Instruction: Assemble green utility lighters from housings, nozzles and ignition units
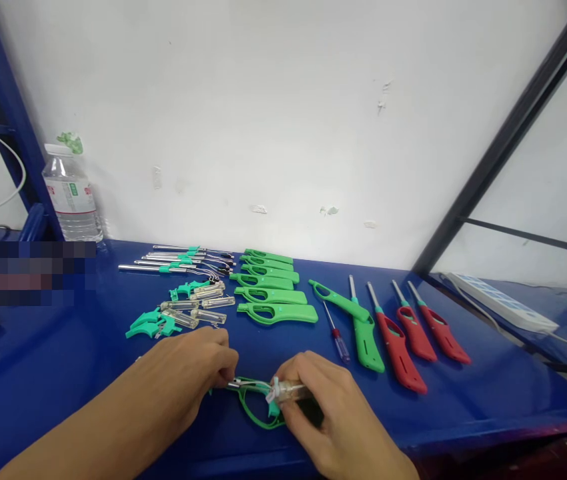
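In the head view, my right hand (331,410) pinches a clear fuel tank (291,391) with a pale valve end over a green lighter casing half (258,419). My left hand (201,367) is closed at the casing's narrow end, on a metal lighter tube (234,384); its fingertips are partly hidden. Thin wires run from the tube toward the tank. A teal trigger piece (273,408) shows just below the valve. My right hand covers the handle end of the casing.
Behind my hands lie metal tubes with wires (183,257), loose clear tanks (216,303), teal triggers (148,325) and several green casings (278,313). Rightward are a screwdriver (339,341), a green lighter (367,343), red lighters (416,333) and a power strip (501,303). A bottle (72,200) stands back left.
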{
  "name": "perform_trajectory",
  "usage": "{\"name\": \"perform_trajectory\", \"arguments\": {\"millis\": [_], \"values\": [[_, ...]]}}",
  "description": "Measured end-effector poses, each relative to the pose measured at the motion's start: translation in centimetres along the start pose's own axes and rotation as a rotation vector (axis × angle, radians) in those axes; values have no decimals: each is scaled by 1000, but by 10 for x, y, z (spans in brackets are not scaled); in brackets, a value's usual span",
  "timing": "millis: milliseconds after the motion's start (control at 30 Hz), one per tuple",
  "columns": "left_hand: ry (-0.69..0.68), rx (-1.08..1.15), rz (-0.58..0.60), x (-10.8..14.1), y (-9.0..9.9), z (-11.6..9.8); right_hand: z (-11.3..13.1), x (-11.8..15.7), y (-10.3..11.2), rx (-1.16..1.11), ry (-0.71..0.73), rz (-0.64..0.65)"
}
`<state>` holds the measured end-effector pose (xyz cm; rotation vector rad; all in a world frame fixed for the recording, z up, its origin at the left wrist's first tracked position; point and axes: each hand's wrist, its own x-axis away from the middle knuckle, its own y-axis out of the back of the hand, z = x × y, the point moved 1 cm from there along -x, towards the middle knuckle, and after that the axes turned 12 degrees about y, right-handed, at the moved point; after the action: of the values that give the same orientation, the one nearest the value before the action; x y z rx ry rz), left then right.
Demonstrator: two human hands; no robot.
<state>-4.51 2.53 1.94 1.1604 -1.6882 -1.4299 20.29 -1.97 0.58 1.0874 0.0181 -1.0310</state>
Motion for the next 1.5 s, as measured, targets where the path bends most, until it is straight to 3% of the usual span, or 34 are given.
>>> {"name": "perform_trajectory", "arguments": {"millis": [233,467,800,1000,1267,1367,1500], "values": [[-6,-52,43,10,10,-17,-1,1,-1,13,-1,0],[74,-148,225,9,15,-54,0,3,0,31,2,-7],[135,-230,310,3,26,-63,-1,6,-1,26,-18,-8],[78,-300,278,5,27,-71,-2,5,-1,14,-26,-17],[-4,-239,93,6,9,-66,-2,6,-2,23,-17,-17],[-6,-275,114,6,10,-66,-2,7,-2,22,-26,-14],[46,-328,234,5,16,-69,-1,7,-2,25,-30,-21]]}}
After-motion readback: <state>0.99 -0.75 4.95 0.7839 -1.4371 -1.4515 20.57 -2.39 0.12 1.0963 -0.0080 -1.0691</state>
